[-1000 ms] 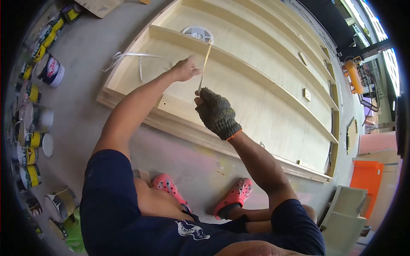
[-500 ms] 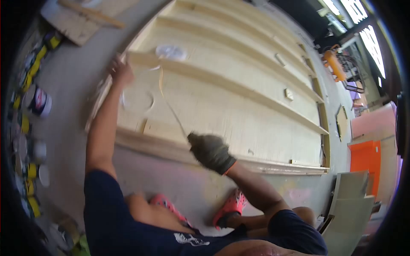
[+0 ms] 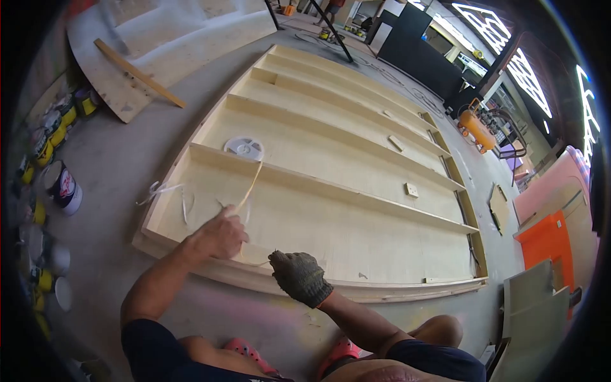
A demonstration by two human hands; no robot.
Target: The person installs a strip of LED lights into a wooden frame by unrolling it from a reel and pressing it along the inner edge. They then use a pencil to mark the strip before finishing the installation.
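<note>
A thin yellowish LED strip [image 3: 252, 183] runs from a white reel [image 3: 244, 148] over a wooden divider toward me. My bare left hand [image 3: 223, 234] has its fingers closed on the strip, above the near compartment of a large wooden frame [image 3: 356, 239]. To its right, my right hand [image 3: 298, 277], in a dark knit glove, is closed in a pinch on the strip's end. A short slack length hangs between both hands. The reel lies flat in the second compartment. Loose white ribbon pieces [image 3: 159, 190] lie over the frame's left edge.
Paint cans [image 3: 63, 184] line the floor at left. A wooden stick [image 3: 140, 73] rests on a pale board behind them. Small wooden blocks [image 3: 411, 190] sit inside the frame. An orange air compressor [image 3: 476, 127] and orange panel [image 3: 546, 245] stand at right.
My left hand has come from the frame's left edge toward me and taken hold of the strip. The gloved right hand keeps its grip. The view has tilted up.
</note>
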